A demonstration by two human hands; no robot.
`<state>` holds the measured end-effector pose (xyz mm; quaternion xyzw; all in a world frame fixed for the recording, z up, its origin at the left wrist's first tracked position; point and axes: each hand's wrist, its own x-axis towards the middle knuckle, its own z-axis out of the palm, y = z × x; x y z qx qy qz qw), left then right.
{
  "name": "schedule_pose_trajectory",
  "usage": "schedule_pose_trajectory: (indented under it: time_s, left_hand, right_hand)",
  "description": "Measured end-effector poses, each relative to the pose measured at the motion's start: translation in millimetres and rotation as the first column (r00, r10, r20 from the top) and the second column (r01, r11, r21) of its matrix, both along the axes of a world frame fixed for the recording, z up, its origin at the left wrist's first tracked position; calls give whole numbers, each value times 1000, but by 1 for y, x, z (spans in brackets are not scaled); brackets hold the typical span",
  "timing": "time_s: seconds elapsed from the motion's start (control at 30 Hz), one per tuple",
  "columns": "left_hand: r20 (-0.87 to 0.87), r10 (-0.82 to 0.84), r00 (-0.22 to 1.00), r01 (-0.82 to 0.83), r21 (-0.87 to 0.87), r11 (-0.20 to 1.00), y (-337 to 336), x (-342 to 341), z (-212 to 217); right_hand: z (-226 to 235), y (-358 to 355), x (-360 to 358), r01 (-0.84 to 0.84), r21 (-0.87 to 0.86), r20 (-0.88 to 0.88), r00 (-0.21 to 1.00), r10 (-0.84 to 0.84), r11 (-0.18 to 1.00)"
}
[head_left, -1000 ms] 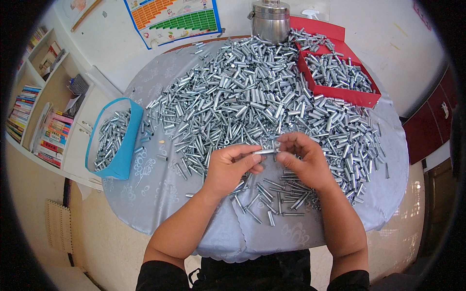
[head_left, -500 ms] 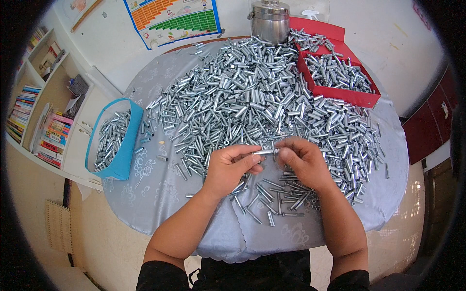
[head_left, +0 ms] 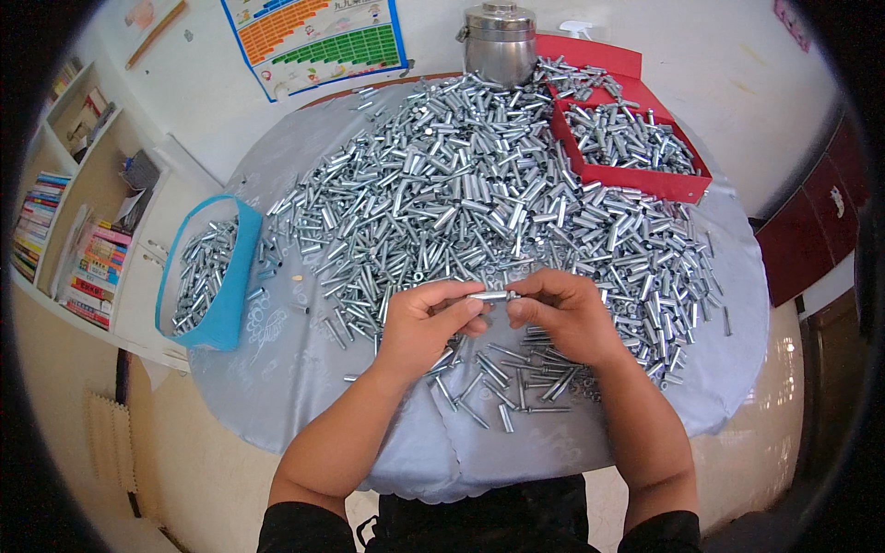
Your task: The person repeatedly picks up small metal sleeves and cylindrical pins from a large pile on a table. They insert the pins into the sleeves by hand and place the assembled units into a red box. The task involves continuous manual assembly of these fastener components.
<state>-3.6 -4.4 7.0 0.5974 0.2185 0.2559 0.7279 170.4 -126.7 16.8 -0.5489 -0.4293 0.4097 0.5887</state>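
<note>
In front of my chest, over the near side of the pile, a silvery expansion bolt (head_left: 490, 296) lies level between my hands. My left hand (head_left: 417, 324) pinches its left end between thumb and fingers. The thumb and fingertips of my right hand (head_left: 573, 318) close on its right end; whether a separate nut or washer is there is hidden by them. Beneath and beyond spreads a big heap of metal sleeves and bolts (head_left: 442, 189). Closer to me, several loose bolts (head_left: 505, 369) lie on the grey tablecloth (head_left: 516, 452).
A blue bin (head_left: 241, 276) holding metal pieces stands at the left. At the back right is an open red box (head_left: 636, 182) filled with similar parts, beside a steel canister (head_left: 500, 41). Bookshelves (head_left: 120, 194) line the left wall.
My right hand has come in from slightly right of the bolt and now pinches its right end. My left hand keeps its hold. The whole view has shifted a little.
</note>
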Motion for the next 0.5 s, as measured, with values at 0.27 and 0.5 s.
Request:
schedule_pose_trajectory:
  time_s: [0.27,0.5]
  left_hand:
    - [4,-8,1000,8,21,1000,-2,2,2]
    - [-6,46,999,-45,115,992,-8,2,3]
  right_hand:
    - [2,0,0,-1,29,-105,994,4,1000]
    - [3,-2,9,-69,-26,-174,983,64,997]
